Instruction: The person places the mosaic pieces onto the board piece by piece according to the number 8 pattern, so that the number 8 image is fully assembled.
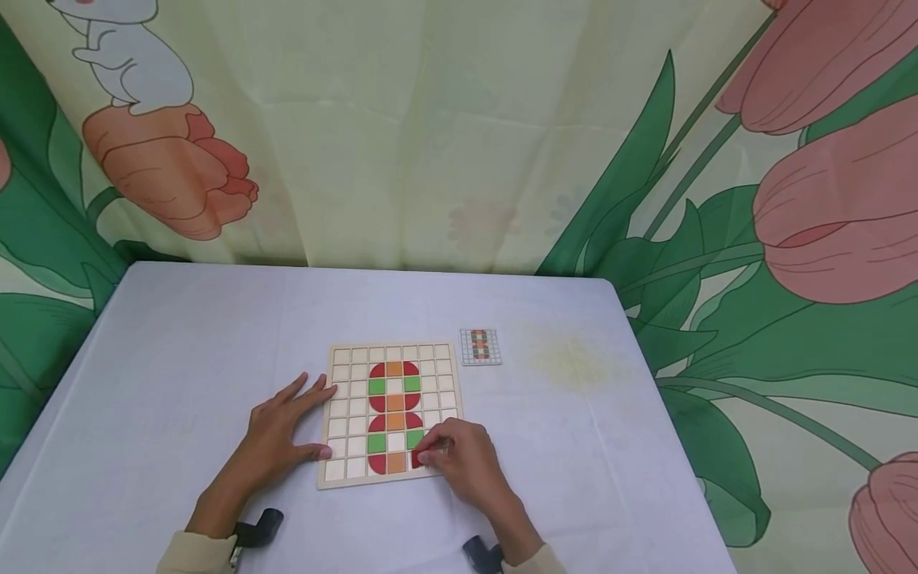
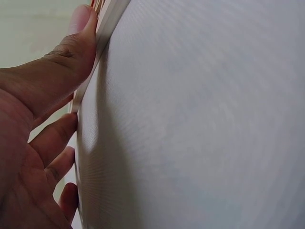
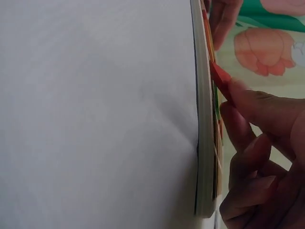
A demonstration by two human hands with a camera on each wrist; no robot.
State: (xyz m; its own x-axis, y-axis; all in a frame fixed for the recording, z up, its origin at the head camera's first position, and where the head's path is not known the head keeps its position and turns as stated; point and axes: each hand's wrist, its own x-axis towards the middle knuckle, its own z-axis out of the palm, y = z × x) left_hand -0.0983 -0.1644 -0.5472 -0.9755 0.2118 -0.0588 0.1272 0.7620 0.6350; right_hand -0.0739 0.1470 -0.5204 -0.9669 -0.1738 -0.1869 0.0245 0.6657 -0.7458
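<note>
A square wooden grid board (image 1: 347, 430) lies on the white-covered table, with red, orange and green tiles set in its middle columns in a figure like an 8. My right hand (image 1: 466, 462) pinches a red tile (image 3: 220, 80) between thumb and fingertips. In the right wrist view that tile stands tilted, one edge down at the board near its front side. My left hand (image 1: 276, 434) rests at the board's left edge, fingers spread and straight, with the thumb (image 2: 78, 43) on the rim in the left wrist view.
A small pattern card (image 1: 480, 347) with the same coloured figure lies just beyond the board's back right corner. The white tablecloth (image 1: 574, 462) has a faint yellowish patch at right. Behind the table hangs a curtain (image 1: 430, 143) printed with tulips and a rabbit.
</note>
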